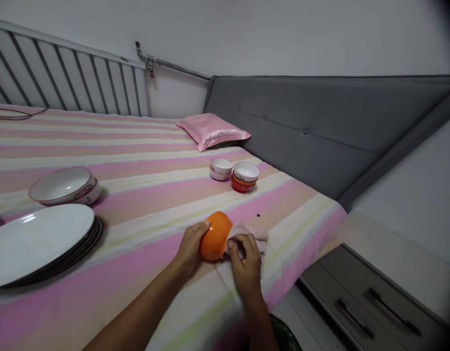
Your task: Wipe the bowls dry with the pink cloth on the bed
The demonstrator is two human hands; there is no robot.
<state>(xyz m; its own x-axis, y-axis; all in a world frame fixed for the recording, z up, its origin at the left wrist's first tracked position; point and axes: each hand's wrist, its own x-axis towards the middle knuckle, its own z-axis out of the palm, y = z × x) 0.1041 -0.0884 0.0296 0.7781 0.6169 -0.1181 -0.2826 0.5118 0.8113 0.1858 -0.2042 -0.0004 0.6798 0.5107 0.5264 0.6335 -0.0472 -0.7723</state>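
Observation:
My left hand (190,246) is closed around an orange bowl (215,235), held on its side just above the striped bedsheet. My right hand (245,261) is closed on a pale pink cloth (254,235), which it presses against the bowl's open side. Both forearms reach in from the bottom of the view.
A stack of white plates (35,241) lies at the left, with a wide red-rimmed bowl (64,186) behind it. Small bowls (220,168) and a stack of bowls (245,176) sit further up the bed, near a pink pillow (212,130). A grey drawer unit (360,304) stands right of the bed.

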